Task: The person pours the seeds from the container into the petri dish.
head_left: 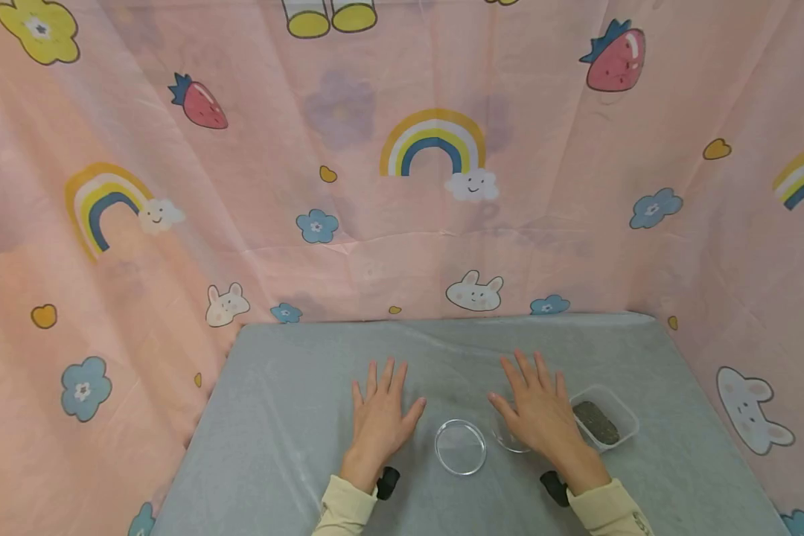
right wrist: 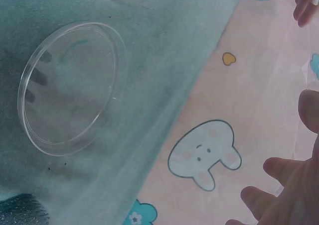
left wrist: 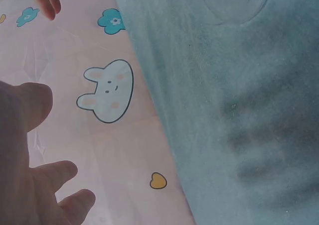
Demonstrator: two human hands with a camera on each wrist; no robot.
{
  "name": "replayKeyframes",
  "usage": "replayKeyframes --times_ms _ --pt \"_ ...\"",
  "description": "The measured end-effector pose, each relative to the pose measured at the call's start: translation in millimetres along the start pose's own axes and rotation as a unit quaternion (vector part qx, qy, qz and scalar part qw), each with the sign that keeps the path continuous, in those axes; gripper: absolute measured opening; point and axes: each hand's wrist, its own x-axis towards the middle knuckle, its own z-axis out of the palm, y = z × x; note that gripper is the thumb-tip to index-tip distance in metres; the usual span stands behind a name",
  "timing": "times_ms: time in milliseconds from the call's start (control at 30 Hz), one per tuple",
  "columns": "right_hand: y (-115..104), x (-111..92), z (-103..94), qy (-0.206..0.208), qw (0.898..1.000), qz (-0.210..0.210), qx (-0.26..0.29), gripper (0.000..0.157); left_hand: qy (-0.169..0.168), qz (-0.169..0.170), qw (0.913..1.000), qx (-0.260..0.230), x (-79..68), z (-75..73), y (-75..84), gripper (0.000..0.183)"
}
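Both hands hover over the table with fingers spread and nothing in them. To the left of a round clear dish [head_left: 460, 447], resembling a petri dish, is my left hand [head_left: 379, 420]. The right hand [head_left: 541, 413] is over a second clear round dish [head_left: 511, 438], hiding much of it. In the right wrist view this second dish [right wrist: 70, 88] appears whole, with a raised rim. Just right of that hand stands a translucent plastic box [head_left: 626, 428] holding a dark grey-green, rough-textured lump [head_left: 596, 422]. The right hand overlaps the box's left side in the head view.
A grey-blue cloth covers the table [head_left: 275, 447]. Behind it and along both sides hangs a pink curtain [head_left: 254, 186] printed with rainbows, rabbits, flowers and strawberries. Black straps [head_left: 388, 482] circle the wrists near the pale sleeves [head_left: 348, 506].
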Motion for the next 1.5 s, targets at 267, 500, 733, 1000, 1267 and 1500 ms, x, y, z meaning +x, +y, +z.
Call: replayKeyframes --times_ms 267,500,733,1000,1267,1500 --pt "2 -1 -2.1 -0.002 1.0 0.001 0.004 0.069 -0.002 0.001 1.0 -0.004 -1.8 0.8 1.1 0.07" --pt "12 -4 -4.3 0.001 1.0 0.005 0.016 0.068 -0.007 0.003 0.9999 -0.01 -5.1 3.5 2.5 0.072" --pt "38 -10 -6.0 -0.006 0.999 0.024 0.023 0.071 -0.005 0.025 0.9996 -0.009 -10.7 11.5 2.9 0.073" --pt "80 -24 -1.5 0.012 0.998 0.056 0.008 0.074 -0.036 0.049 0.998 -0.016 -19.3 31.1 3.6 0.077" --pt "117 -46 -3.6 -0.021 0.993 0.112 0.032 0.091 -0.059 0.071 0.9954 -0.028 -30.8 52.6 4.5 0.087" --pt "128 -60 -8.8 -0.076 0.983 0.153 0.061 0.108 -0.067 0.077 0.9943 -0.028 -37.4 69.5 5.9 0.091"
